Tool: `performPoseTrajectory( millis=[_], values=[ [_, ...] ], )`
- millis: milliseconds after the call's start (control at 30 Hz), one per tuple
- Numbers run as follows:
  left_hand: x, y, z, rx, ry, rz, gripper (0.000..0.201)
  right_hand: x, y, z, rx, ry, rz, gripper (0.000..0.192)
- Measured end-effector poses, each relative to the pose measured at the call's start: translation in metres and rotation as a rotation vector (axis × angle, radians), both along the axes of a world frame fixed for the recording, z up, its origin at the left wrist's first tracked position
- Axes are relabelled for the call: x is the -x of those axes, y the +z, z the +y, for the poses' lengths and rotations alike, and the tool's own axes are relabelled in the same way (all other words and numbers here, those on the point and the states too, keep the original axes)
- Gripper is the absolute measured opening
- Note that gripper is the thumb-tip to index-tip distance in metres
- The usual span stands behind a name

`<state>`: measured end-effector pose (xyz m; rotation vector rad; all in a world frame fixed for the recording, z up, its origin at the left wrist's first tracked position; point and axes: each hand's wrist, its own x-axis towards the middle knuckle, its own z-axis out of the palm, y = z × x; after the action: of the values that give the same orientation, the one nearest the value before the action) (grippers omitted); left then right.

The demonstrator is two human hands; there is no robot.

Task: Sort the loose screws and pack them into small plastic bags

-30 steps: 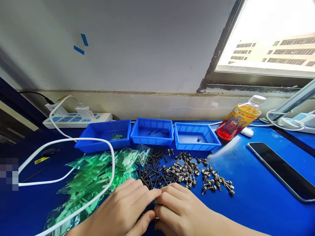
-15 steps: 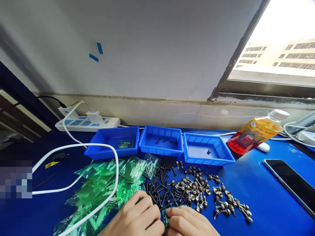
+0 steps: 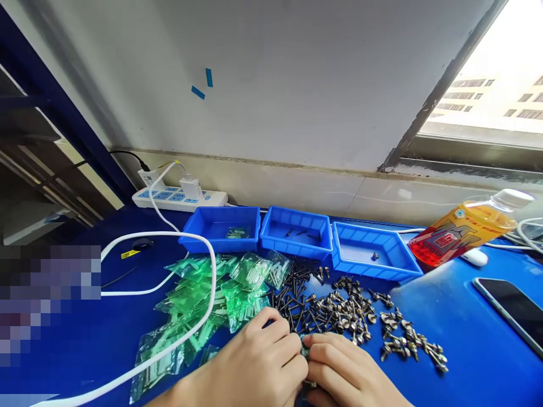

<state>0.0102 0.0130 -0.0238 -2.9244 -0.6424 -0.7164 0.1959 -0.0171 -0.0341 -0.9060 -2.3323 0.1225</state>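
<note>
My left hand (image 3: 263,356) and my right hand (image 3: 345,367) meet at the bottom centre, fingers curled in and closed. Between their fingertips a small clear greenish plastic bag (image 3: 304,349) shows in part; the fingers hide most of it. A bit of metal shows just below, too covered to name. Left of my left hand lies a heap of green-tinted plastic bags (image 3: 190,311) with pale plugs and screws inside. Straight ahead of the fingers spreads a pile of black screws (image 3: 292,294). Silver hex-head screws with washers (image 3: 348,308) lie beyond my right hand.
Three blue trays, left (image 3: 224,243), middle (image 3: 292,246) and right (image 3: 369,268), stand in a row behind the piles, with few parts inside. A white cable (image 3: 212,282) loops over the bags. A drink bottle (image 3: 458,232), a phone (image 3: 513,311) and a power strip (image 3: 216,199) surround them.
The view has turned left, so everything sits further right in the picture. Both hands remain closed together around the small bag, now slightly higher in the frame.
</note>
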Motion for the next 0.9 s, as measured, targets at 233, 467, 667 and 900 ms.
performPoseTrajectory(
  millis=[233, 467, 667, 900],
  values=[
    [0.009, 0.011, 0.005, 0.215, 0.002, 0.006, 0.013, 0.001, 0.006, -0.001, 0.03, 0.0, -0.046, 0.015],
    [0.006, 0.012, 0.006, 0.266, 0.019, -0.04, 0.023, 0.002, 0.012, 0.006, -0.107, -0.043, -0.055, 0.014],
    [0.006, 0.014, 0.007, 0.227, 0.048, -0.094, 0.024, -0.003, 0.018, 0.015, -0.224, -0.005, -0.077, 0.015],
    [0.003, 0.009, 0.01, 0.204, 0.146, -0.044, 0.025, -0.006, 0.016, 0.024, -0.295, -0.01, -0.183, 0.019]
  ],
)
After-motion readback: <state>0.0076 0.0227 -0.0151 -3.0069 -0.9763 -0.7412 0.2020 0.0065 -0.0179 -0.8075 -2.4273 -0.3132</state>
